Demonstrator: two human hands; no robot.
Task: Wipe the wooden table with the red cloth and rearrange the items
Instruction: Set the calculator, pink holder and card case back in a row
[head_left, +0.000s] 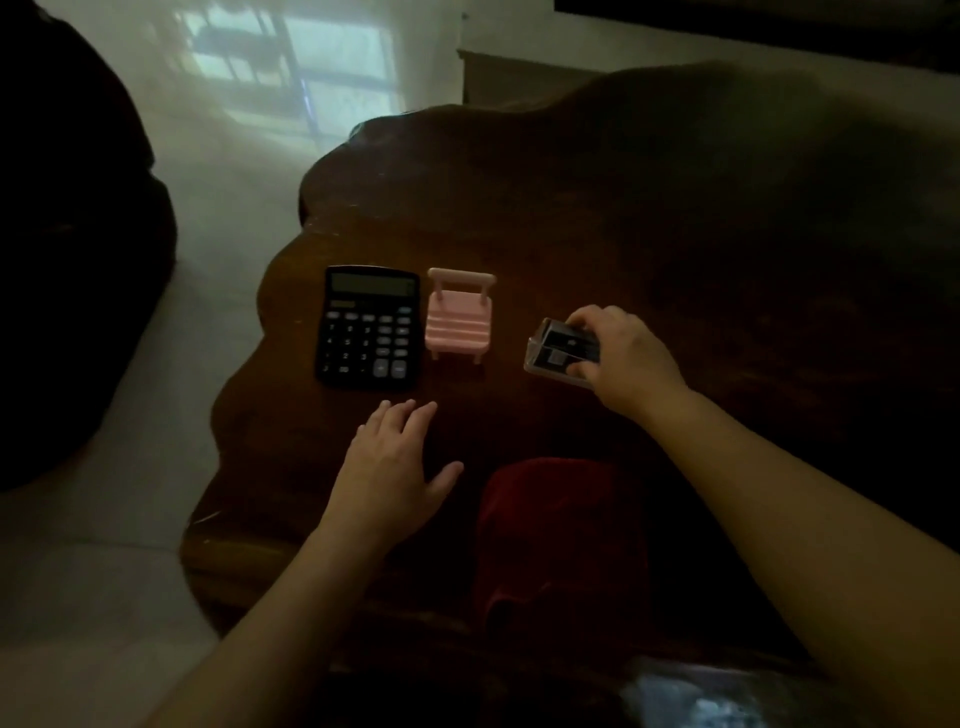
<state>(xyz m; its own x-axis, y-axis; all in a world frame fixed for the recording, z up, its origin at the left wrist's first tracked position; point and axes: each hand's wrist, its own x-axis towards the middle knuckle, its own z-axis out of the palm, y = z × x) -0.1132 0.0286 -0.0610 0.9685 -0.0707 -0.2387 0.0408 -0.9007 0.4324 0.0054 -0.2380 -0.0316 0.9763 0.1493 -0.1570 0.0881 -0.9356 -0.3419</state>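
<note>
On the dark wooden table (649, 218) lie a black calculator (368, 326) and, just to its right, a small pink toy chair (459, 314). My right hand (628, 358) grips a clear plastic box (561, 352) with dark contents, right of the chair and at or just above the table top. My left hand (392, 467) rests flat with fingers spread, just below the calculator and chair, holding nothing. The red cloth (561, 535) lies crumpled near the table's front edge, between my two forearms.
The table has a wavy edge on its left side, with pale floor (104, 545) beyond it. A dark bulky shape (67, 249) fills the far left. Something shiny and crinkled (727, 696) sits at the bottom right. The lighting is dim.
</note>
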